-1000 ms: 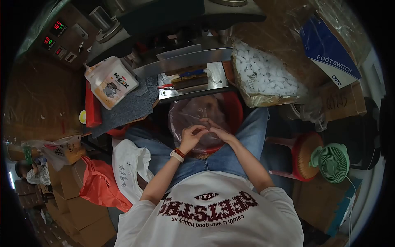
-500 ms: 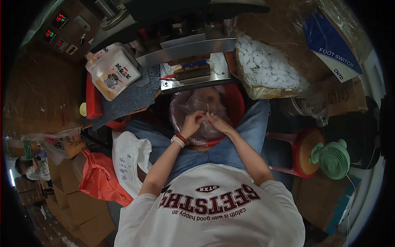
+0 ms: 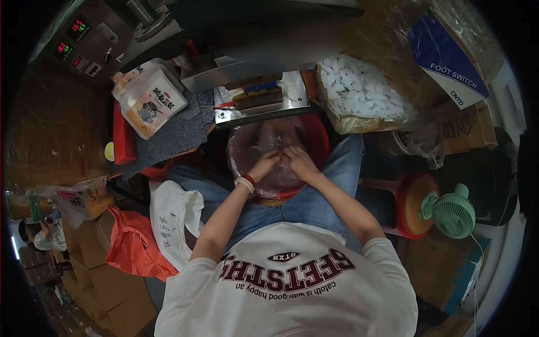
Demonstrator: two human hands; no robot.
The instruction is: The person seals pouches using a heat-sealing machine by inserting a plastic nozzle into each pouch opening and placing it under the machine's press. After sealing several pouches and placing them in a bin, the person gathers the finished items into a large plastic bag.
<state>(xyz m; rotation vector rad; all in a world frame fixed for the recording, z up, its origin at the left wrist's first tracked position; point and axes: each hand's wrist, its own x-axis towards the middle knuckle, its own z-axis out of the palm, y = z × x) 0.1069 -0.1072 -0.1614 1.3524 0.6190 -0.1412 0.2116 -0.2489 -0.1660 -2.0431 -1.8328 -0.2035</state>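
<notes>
Between my knees sits a red basin (image 3: pixel 320 143) with a clear plastic bag (image 3: pixel 252 140) spread in it. My left hand (image 3: pixel 266 164), with a white band and a reddish bracelet at its wrist, is closed, its fingertips pinching the plastic over the basin. Close beside it, my right hand (image 3: pixel 299 162) has its fingers bent and pressed on the plastic too. The fingertips of both hands nearly meet. What lies inside the bag is blurred by the film and partly hidden by the hands.
Ahead stands a machine with a metal plate (image 3: pixel 222 116). Small white pieces fill a box (image 3: pixel 365 124) at right. A printed white pouch (image 3: pixel 151 106) lies on a grey mat (image 3: pixel 168 145) at left. A green fan (image 3: pixel 453 216) stands near a red stool (image 3: pixel 401 205).
My hands stay over the basin and their fingers have shifted. A thin pale strip standing above the fingertips no longer shows, and the plastic lies flatter. The view has shifted slightly.
</notes>
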